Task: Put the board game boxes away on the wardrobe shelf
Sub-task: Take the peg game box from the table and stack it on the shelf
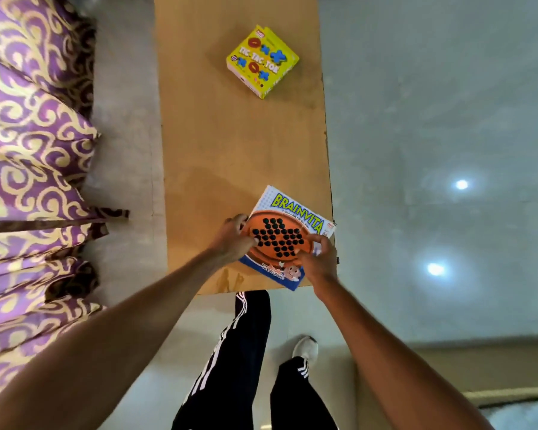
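A flat Brainvita box [288, 212], white and blue with an orange peg board printed on it, lies at the near right corner of the wooden table [218, 144]. My left hand [233, 240] grips its left edge, thumb on top. My right hand [319, 259] holds its right side, fingers curled over the lid. A smaller yellow Tic Tac Toe box [261, 62] sits farther away, towards the table's far right. No wardrobe shelf is in view.
A purple and gold patterned curtain [28, 169] hangs along the left. Glossy grey floor [432, 119] lies to the right of the table. My legs in black striped trousers [246, 352] and a white shoe [306, 349] stand at the table's near edge.
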The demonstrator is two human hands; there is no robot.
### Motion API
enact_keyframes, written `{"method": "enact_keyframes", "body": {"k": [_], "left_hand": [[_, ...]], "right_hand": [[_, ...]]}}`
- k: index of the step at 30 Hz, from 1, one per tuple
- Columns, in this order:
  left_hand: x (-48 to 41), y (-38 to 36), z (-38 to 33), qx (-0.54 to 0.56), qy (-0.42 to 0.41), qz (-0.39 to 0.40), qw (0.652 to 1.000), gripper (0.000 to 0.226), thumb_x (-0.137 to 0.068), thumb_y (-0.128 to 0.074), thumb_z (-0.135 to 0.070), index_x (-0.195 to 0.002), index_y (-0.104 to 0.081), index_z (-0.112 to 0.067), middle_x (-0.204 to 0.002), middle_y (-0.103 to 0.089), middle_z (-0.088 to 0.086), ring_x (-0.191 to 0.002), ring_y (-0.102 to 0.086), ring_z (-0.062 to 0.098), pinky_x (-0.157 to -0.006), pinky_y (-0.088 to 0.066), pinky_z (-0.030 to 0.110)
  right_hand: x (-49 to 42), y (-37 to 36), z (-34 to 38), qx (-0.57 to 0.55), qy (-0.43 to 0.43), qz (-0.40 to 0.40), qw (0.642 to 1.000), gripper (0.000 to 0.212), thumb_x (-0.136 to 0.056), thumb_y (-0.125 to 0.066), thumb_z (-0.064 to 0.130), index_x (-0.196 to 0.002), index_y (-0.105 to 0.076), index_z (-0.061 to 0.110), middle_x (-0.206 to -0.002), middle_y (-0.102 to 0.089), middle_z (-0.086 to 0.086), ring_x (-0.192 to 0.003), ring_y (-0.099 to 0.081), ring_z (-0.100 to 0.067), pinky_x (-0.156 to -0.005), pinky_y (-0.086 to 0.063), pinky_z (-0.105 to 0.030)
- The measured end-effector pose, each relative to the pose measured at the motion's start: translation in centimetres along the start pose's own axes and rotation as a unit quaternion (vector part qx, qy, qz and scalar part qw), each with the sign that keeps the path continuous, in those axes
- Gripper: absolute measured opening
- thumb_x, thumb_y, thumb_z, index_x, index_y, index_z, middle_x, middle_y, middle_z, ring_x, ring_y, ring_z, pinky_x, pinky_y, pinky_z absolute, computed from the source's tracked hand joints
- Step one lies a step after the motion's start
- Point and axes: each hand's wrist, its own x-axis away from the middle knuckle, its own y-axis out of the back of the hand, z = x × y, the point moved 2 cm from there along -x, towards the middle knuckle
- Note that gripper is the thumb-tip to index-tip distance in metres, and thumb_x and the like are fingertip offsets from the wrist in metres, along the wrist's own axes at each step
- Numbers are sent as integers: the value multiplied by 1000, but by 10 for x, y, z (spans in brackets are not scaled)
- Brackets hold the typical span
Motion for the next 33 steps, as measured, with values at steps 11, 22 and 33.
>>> {"method": "enact_keyframes", "body": {"k": [11,22,33], "left_hand": [[231,-14,20,111,-67,-223,966,49,-86,-66,-14,-128,-42,-14,-98,-58,-1,-81,-63,12,-55,-48,21],[442,-152,104,275,-3,-403,873,77,-82,-69,-8,-141,-26,-31,-103,-57,5,-92,-62,18,-63,-53,26],[631,-296,255,434,97,-571,690,83,-80,-74,-8,-145,-26,-27,-111,-56,3,-96,-62,22,-63,-55,25]], "right_hand": [[116,71,59,120,241,174,947,44,-73,-76,13,-113,-61,24,-123,-55,3,-116,-54,-14,-93,-54,-43],[262,91,18,261,423,369,785,61,-75,-75,5,-130,-56,20,-132,-49,-4,-118,-51,-18,-97,-52,-39],[468,24,-118,385,547,522,528,68,-76,-78,16,-137,-49,22,-141,-42,-6,-131,-36,-19,-107,-40,-37]]}}
